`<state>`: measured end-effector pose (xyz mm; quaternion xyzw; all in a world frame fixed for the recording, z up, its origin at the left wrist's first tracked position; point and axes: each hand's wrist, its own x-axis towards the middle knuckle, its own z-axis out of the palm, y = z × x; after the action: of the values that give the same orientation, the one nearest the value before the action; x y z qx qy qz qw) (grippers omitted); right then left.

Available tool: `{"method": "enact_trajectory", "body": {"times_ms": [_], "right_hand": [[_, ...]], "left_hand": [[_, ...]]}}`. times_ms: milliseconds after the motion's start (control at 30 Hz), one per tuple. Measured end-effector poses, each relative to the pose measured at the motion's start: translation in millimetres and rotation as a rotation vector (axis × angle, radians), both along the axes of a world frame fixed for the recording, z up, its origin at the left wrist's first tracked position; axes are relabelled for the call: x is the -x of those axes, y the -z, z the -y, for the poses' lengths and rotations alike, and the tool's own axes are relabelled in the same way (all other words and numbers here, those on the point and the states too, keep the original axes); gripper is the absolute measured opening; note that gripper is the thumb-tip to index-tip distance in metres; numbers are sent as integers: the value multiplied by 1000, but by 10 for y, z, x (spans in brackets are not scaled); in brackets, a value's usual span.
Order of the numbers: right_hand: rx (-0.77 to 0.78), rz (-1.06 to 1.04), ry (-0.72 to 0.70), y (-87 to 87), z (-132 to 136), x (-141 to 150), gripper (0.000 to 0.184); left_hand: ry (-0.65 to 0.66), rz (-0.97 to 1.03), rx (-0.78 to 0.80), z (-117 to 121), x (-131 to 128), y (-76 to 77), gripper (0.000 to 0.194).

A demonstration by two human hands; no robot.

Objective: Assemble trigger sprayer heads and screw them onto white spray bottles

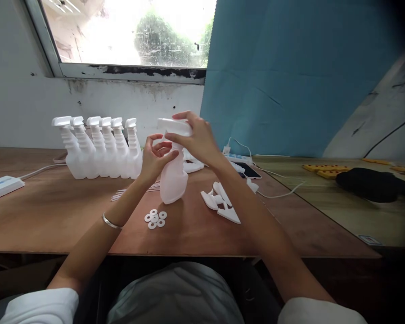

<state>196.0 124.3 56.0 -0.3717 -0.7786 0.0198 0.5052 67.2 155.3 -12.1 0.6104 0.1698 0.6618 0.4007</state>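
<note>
A translucent white spray bottle (173, 180) is held tilted over the brown table in front of me. My left hand (158, 158) grips its neck, thumb on the near side and fingers curled behind. On top, my right hand (197, 137) closes around the white spray head (171, 126), thumb at its side and fingers over the back. Several white ring washers (154, 219) lie in a small cluster in front of the bottle. To its right are loose white spray-head parts (219, 201). Thin white tubes (119, 195) lie behind my left forearm.
A row of several white spray bottles (103, 155) with heads stands at the back left. A power strip (3, 186) lies at the far left. Behind my right forearm are a phone (249, 170) and a white cable (280, 196). Yellow pieces (327, 169) and a black object (371, 184) lie right.
</note>
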Motion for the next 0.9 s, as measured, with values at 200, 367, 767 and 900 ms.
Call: {"method": "enact_trajectory", "body": {"times_ms": [200, 367, 767, 900], "right_hand": [[224, -51, -131, 154, -126, -15, 42], [247, -250, -182, 239, -296, -67, 60], [312, -588, -210, 602, -482, 286, 35], [346, -605, -244, 687, -481, 307, 41]], "left_hand": [[10, 85, 89, -157, 9, 174, 56], [39, -208, 141, -141, 6, 379, 68], [134, -317, 440, -140, 81, 769, 46], [62, -292, 428, -133, 56, 789, 49]]}}
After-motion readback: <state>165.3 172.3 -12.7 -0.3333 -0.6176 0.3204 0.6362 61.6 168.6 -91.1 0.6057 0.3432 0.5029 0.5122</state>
